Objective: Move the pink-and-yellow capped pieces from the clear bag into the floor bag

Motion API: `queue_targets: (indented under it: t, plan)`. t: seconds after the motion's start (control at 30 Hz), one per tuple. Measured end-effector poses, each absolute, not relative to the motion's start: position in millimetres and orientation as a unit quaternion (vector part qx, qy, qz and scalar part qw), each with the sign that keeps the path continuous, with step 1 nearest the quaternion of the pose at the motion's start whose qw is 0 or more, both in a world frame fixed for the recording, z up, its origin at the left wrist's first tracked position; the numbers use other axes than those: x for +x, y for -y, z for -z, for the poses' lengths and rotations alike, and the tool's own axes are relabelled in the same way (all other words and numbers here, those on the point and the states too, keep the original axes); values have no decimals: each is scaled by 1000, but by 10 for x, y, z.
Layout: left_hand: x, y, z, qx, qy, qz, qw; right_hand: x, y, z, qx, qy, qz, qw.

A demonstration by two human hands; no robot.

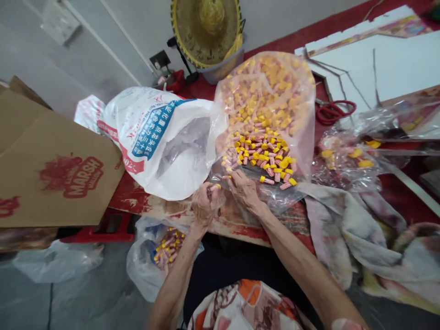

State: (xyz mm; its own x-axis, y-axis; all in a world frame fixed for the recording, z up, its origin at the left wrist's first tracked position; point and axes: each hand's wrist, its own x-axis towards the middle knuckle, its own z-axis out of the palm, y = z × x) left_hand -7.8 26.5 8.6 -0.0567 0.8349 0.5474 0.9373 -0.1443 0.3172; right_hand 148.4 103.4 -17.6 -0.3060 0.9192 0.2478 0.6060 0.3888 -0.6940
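The left hand (205,205) is curled into a loose fist around one small pink tube with a yellow cap (216,187), whose capped end pokes out between thumb and forefinger. Just beside it, the right hand (244,189) lies palm down with its fingers stretched forward at the mouth of a big clear plastic bag (302,119); its fingertips (231,175) touch another tube there, but whether they actually pinch it cannot be told. The clear bag lies on its side on the red tabletop (127,195) and is full of the same pink tubes with yellow caps (264,153), some spilling toward the opening. To the left of it lies an open white sack with blue and red print (151,133), its mouth facing the hands. Below the left forearm, a smaller clear bag (146,268) holds a handful of the tubes. A brown cardboard box with a red logo (51,174) sits at the far left. Red-handled scissors (335,111) lie beyond the big bag, near white boards (395,68). A second crumpled clear bag (343,160) with a few tubes lies to the right, above a patterned cloth (360,229). A straw hat (206,27) rests against the wall.
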Motion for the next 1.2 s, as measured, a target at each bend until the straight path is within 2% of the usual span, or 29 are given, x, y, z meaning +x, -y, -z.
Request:
queue_targets:
  t: [0.23,0.33,0.43,0.6,0.77,1.0,1.2]
  plan:
    - [95,-163,-30,-710,657,254,32,1504,-1019,259,-478,764,-225,370]
    - [91,-150,-93,-653,678,336,21,1515,-1021,293,-467,769,-218,378]
    - [84,-126,-66,-627,666,400,53,1529,-1022,317,-460,775,-211,379]
    - [47,-78,79,-675,644,351,81,1558,-1056,367,-459,774,-197,389]
    - [11,-3,72,-685,609,380,123,1569,-1077,386,-463,773,-184,393]
    - [58,-65,81,-711,655,246,66,1566,-1068,368,-453,778,-172,399]
    - [103,-12,-1,-690,659,292,61,1567,-1060,359,-454,779,-185,390]
